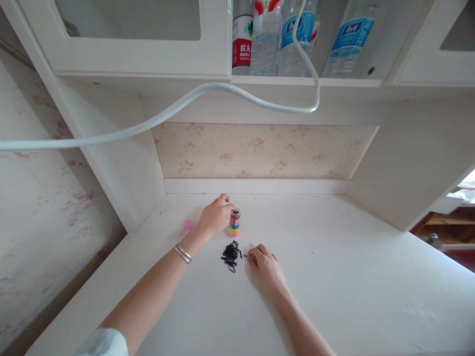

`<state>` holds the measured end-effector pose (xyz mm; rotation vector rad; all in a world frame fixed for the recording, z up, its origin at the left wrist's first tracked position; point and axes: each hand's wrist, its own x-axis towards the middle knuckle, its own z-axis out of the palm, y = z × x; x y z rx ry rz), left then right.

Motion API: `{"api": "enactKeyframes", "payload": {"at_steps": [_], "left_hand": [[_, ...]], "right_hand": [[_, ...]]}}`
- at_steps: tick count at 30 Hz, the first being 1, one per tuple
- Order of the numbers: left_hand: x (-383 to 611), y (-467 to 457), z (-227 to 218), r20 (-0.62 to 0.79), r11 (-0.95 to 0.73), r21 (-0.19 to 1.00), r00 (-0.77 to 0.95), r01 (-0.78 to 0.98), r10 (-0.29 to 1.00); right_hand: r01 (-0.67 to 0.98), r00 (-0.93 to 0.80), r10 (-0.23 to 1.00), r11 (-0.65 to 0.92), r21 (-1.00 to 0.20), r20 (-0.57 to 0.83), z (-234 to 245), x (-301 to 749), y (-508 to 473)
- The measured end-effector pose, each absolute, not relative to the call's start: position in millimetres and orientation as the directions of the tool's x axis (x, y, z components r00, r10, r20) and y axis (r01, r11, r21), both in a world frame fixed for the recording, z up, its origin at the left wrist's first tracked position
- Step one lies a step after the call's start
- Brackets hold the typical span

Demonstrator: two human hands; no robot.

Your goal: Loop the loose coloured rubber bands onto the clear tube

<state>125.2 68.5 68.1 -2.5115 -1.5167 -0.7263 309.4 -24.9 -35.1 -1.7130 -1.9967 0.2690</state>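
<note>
Across the upper frame, nearest your camera, runs a white cable (208, 87). At lower centre, your left hand (215, 216) curls by the mouth of the jar (235, 224) (whether it grips, I cannot tell); your right hand (267, 270) pinches a black strip (245, 255) beside the black pile (230, 253). Knocking the jar with your left fingers could tip its contents into that pile.

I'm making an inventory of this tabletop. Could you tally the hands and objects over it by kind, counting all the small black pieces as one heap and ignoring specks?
Small jar with colourful contents: 1
Heap of small black pieces: 1
Pink item: 1
Hands, left hand and right hand: 2
Total: 5
</note>
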Motion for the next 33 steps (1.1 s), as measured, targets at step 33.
{"api": "enactKeyframes", "payload": {"at_steps": [33], "left_hand": [[92, -10, -20, 0.164, -0.417, 0.435, 0.385, 0.798, 0.908]], "right_hand": [[0.740, 0.034, 0.926, 0.229, -0.632, 0.375, 54, 271, 81]]}}
